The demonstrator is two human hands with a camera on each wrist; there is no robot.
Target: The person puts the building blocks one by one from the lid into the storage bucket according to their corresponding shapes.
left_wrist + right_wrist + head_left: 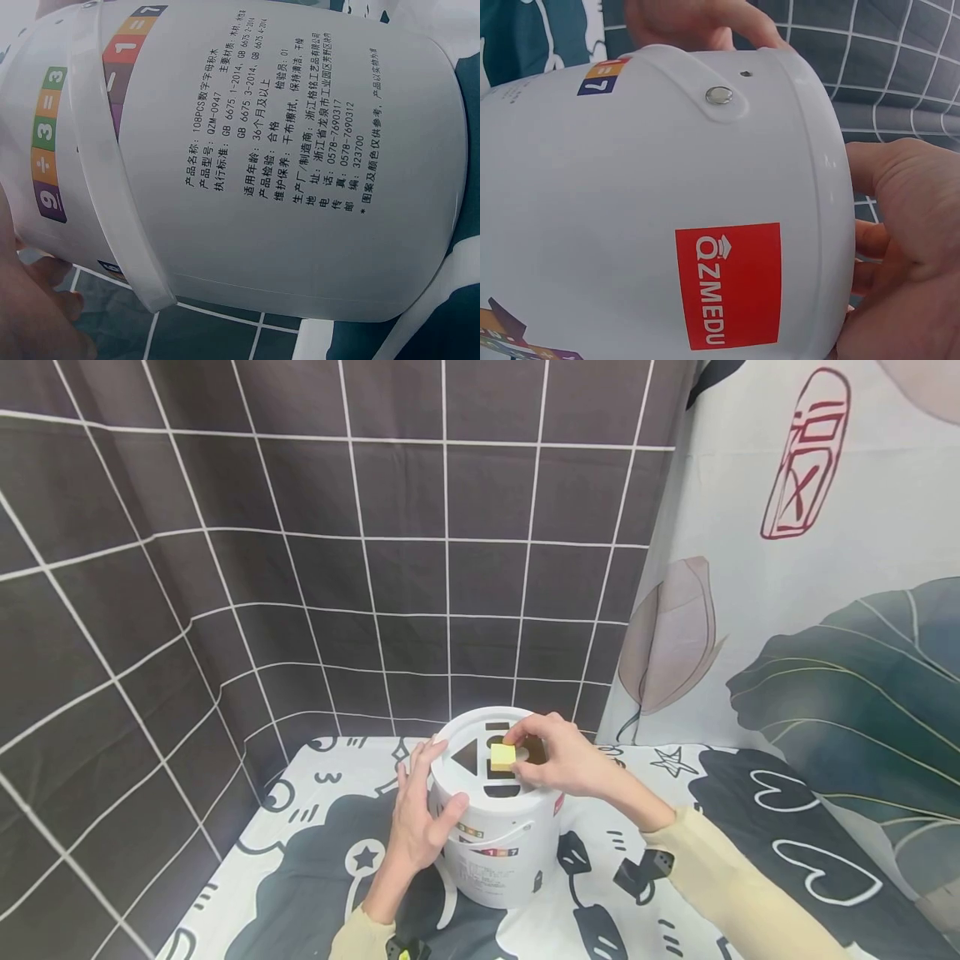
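Note:
A white lidded bucket (491, 868) stands upright on the patterned cloth, with cut-out shapes in its lid (457, 775). Thumb and fingers of my right hand (566, 760) pinch a small yellow block (502, 757) over the middle openings; whether part of it sits inside one cannot be told. My left hand (414, 814) rests against the left side of the rim, thumb toward the front and fingers spread along the edge. In the right wrist view, a red label (731, 289) shows on the bucket's side, and the lid hides the block.
The bucket's white handle (112, 172) hangs down across its front. Black-and-white cloth (315, 777) covers the surface beneath. A dark grid curtain (397, 577) rises close behind and to the left, and a leaf-print curtain (690, 635) hangs at the right.

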